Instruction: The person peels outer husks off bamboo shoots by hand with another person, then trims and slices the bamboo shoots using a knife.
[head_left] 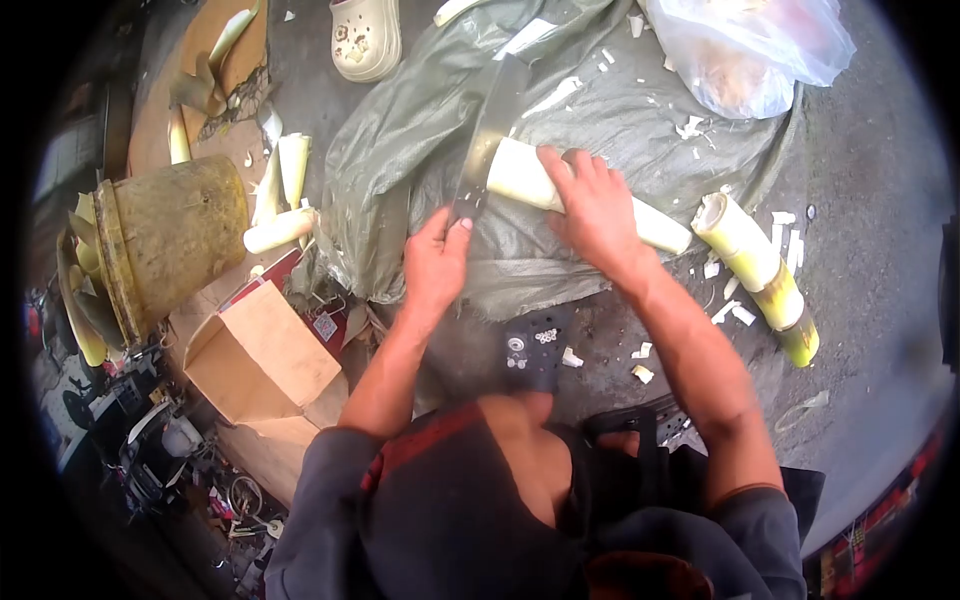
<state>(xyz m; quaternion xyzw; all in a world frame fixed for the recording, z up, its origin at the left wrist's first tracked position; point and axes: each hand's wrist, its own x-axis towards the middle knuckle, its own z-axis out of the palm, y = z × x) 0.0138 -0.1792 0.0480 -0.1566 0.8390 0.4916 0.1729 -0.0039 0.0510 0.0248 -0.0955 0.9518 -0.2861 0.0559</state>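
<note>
A large knife (492, 128) points away from me, its broad blade beside the left end of a pale peeled stalk (660, 225). My left hand (438, 255) is closed round the knife's near end. Over the stalk's middle lies my right hand (595, 205), fingers wrapped on its top and hiding part of it. The stalk rests on a crumpled grey-green plastic sheet (400, 150). To the right, on the ground, a thicker jointed stalk (755, 260) lies at a slant, yellow-green at its near end.
A dirty yellow bucket (185, 220) lies on its side at the left, with husks in its mouth. Near it are peeled pieces (280, 230) and an open cardboard box (265, 350). A clear plastic bag (750, 50) sits at the far right, a clog (365, 38) at the far edge.
</note>
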